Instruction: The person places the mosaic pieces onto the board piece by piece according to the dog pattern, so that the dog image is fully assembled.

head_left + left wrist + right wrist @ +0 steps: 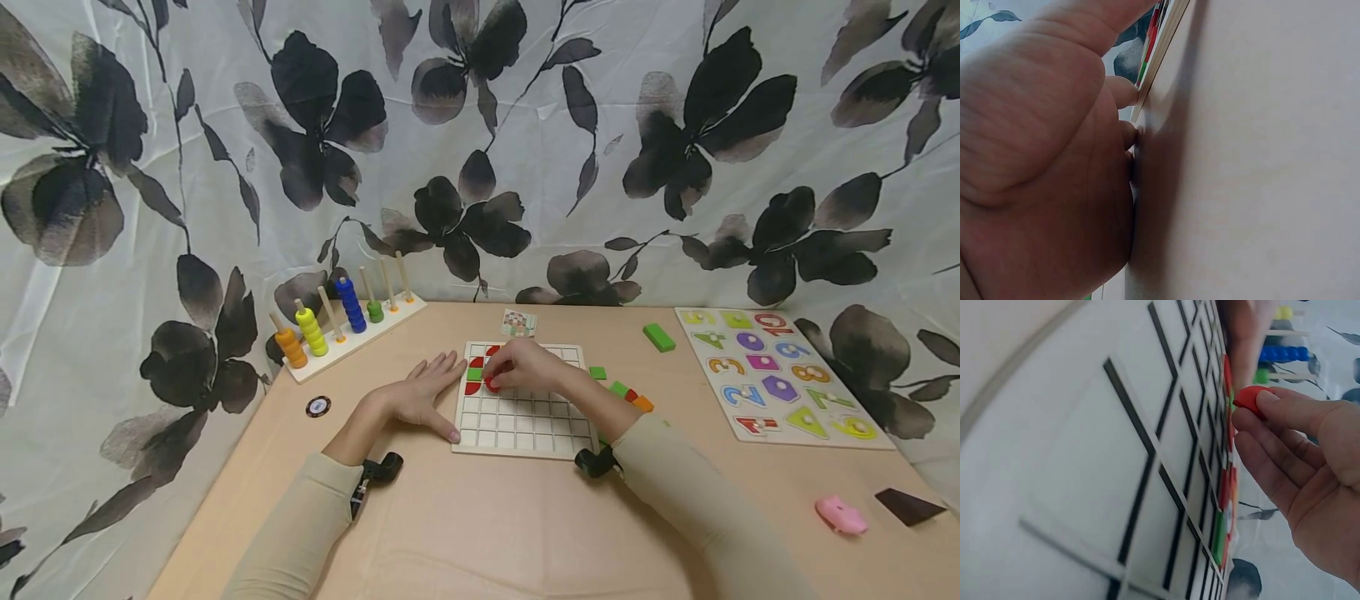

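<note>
Pinching a small red piece with a rounded edge [1250, 400] between thumb and forefinger, the right hand [528, 367] is reaching over the upper left part of a white square board with a dark-lined grid [498, 433]; its grip is closing narrowly around that piece, though whether the piece is touching the board cannot be told. Red and green flat pieces [475, 375] are filling cells just beside it. The left hand [420, 396] is lying on the pale wooden table [487, 517] along the board's left side, holding nothing, its fingers stretching out straight and its thumb pointing at the board's lower left edge. A small picture card [519, 323] is lying behind the board, while a green flat square [597, 372] and an orange piece [642, 404] are sitting to its right. Farther right, a green rectangular block [659, 337] is resting near a white number puzzle with coloured shapes [786, 371]. On the left, a white-based peg rack [356, 342] is carrying orange, yellow, blue and green rings, and a black-and-white round chip [318, 406] is lying near it.
</note>
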Demonstrator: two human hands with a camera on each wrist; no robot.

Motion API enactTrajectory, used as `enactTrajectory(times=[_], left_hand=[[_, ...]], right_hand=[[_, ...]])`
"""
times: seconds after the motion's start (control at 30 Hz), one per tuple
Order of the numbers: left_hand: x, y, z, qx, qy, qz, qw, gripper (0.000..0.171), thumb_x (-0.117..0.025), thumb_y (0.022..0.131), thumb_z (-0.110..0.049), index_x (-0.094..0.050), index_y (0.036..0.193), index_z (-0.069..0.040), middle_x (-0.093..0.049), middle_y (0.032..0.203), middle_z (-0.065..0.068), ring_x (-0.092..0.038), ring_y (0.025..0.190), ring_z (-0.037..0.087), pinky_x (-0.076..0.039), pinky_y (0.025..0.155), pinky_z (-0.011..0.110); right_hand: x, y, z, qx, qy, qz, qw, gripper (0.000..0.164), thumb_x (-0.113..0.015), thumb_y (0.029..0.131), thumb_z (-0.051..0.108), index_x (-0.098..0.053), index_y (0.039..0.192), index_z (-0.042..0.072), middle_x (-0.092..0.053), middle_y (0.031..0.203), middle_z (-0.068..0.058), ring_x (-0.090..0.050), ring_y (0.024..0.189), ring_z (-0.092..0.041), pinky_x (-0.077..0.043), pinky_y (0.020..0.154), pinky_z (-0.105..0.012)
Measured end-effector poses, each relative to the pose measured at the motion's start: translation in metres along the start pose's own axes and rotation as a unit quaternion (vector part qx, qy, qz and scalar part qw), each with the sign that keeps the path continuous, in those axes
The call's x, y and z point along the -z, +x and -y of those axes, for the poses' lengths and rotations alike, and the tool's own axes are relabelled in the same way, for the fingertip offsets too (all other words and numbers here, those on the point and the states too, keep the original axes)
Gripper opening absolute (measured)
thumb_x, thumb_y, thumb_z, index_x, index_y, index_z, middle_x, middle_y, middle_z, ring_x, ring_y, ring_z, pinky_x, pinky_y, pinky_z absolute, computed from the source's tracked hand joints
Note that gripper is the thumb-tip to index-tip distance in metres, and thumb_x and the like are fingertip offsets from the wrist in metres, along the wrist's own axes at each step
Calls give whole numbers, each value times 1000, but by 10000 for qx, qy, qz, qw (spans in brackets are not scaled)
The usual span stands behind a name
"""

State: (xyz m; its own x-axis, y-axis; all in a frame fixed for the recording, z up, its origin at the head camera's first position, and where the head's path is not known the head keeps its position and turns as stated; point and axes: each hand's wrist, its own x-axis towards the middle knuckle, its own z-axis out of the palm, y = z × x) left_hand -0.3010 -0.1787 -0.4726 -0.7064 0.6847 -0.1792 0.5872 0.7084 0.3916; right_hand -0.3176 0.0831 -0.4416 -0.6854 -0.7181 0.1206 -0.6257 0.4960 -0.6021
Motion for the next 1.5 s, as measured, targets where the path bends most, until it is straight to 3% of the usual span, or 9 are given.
enactTrajectory(times=[0.47, 0.67, 1.0, 1.1, 1.27, 1.4, 1.5], left_hand=[[-1, 0, 1, -60, -45, -25, 10000, 128, -70, 64, -75, -4, 156, -15, 6, 161, 12, 9, 147, 30, 4, 116, 52], [0, -1, 0, -84, -50, -14, 10000, 128, -70, 64, -75, -4, 156, -15, 6, 161, 12, 9, 147, 30, 4, 116, 52], [1, 1, 1, -114, 67, -30, 9999, 127, -69, 64, -75, -5, 156, -14, 5, 161, 14, 8, 147, 31, 2, 116, 53], [2, 1, 1, -117, 81, -36, 9999, 128, -69, 64, -76, -5, 156, -14, 5, 161, 14, 8, 147, 31, 3, 117, 52], [2, 0, 0, -82, 5, 0, 10000, 129, -70, 63, -75, -4, 156, -15, 5, 161, 13, 8, 147, 31, 3, 116, 51], [1, 0, -1, -58, -71, -22, 10000, 129, -72, 63, -74, -5, 156, -14, 6, 161, 13, 8, 147, 31, 4, 117, 51], [1, -1, -2, -51, -131, -37, 9999, 130, -73, 62, -72, -5, 156, -14, 6, 160, 14, 9, 147, 31, 4, 117, 51]], right_hand=[[-11, 9, 7, -8, -994, 247, 9947, 12, -72, 86, 9, -77, 96, 13, -68, 89, 7, -59, 79, -6, -50, 72, -21], [-12, 9, 10, 136, -1641, 202, 9861, 11, -72, 86, 11, -77, 94, 16, -71, 87, 6, -58, 73, -5, -49, 68, -22], [-14, 3, 13, 202, -2283, 279, 9730, 12, -73, 86, 13, -78, 96, 16, -68, 91, 5, -60, 85, -7, -52, 79, -26], [-13, 2, 13, 219, -2224, 286, 9743, 12, -73, 86, 12, -78, 96, 15, -70, 93, 5, -62, 86, -7, -53, 78, -26], [-2, -9, 11, 155, -1572, 138, 9873, 19, -70, 87, 11, -76, 105, 13, -72, 98, 1, -62, 82, -14, -52, 72, -29], [19, -36, 6, -179, -1170, -385, 9922, 26, -72, 87, 19, -72, 113, 15, -67, 111, -2, -61, 92, -21, -51, 77, -34], [39, -62, -1, -438, -941, -809, 9913, 29, -73, 86, 21, -70, 116, 18, -64, 116, 1, -59, 97, -19, -51, 79, -34]])
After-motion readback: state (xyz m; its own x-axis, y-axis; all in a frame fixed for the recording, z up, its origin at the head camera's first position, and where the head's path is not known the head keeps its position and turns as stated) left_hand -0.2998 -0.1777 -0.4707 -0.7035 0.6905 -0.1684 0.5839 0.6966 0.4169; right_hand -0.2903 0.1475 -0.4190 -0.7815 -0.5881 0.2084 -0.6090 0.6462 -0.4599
